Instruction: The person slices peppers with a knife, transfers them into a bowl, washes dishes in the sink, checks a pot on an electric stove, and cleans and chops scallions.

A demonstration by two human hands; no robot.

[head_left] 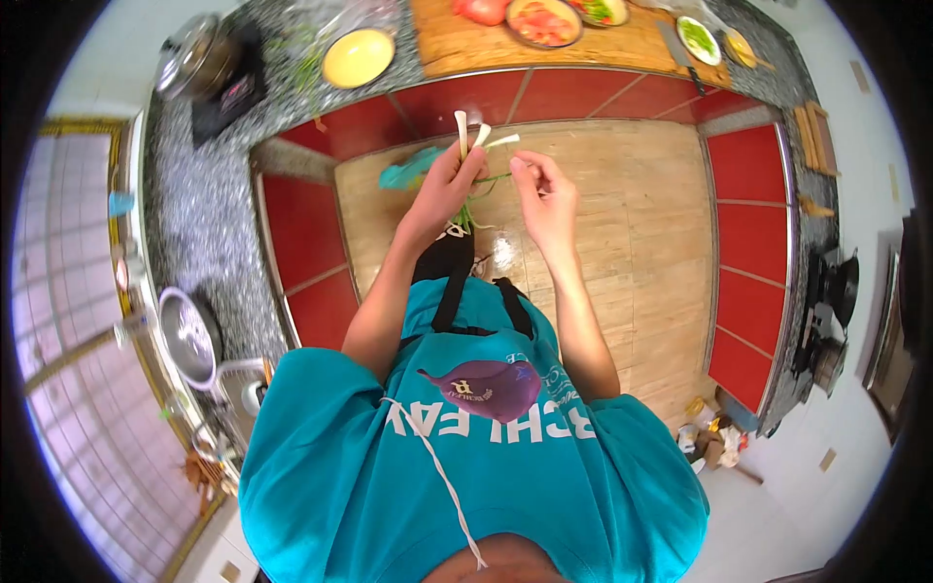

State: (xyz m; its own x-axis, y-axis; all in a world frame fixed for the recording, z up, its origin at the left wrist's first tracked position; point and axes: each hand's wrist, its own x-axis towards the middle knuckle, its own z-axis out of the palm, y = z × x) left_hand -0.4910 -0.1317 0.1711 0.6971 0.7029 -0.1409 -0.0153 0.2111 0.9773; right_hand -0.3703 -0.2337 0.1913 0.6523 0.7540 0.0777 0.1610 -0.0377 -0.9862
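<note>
Several scallions (463, 136) are gripped in my left hand (447, 189), above the floor in front of my body. Their white root ends point up and away from me, and the green leaves (466, 216) hang below the fist. To the right, my right hand (546, 199) has thumb and fingers pinched together. A thin green scallion strand (498, 178) runs from the bunch to those fingertips. Below and left of the hands, a teal bag (408, 172) shows near the floor, partly behind my left hand.
A yellow plate (359, 58) stands on the granite counter (209, 194). The wooden cutting board (447, 44) bears a bowl of chopped tomato (544, 22) and a knife (677, 53). A pot (197, 58) is at the back left, a metal basin (190, 338) at the left. Red cabinets (743, 257) line the room.
</note>
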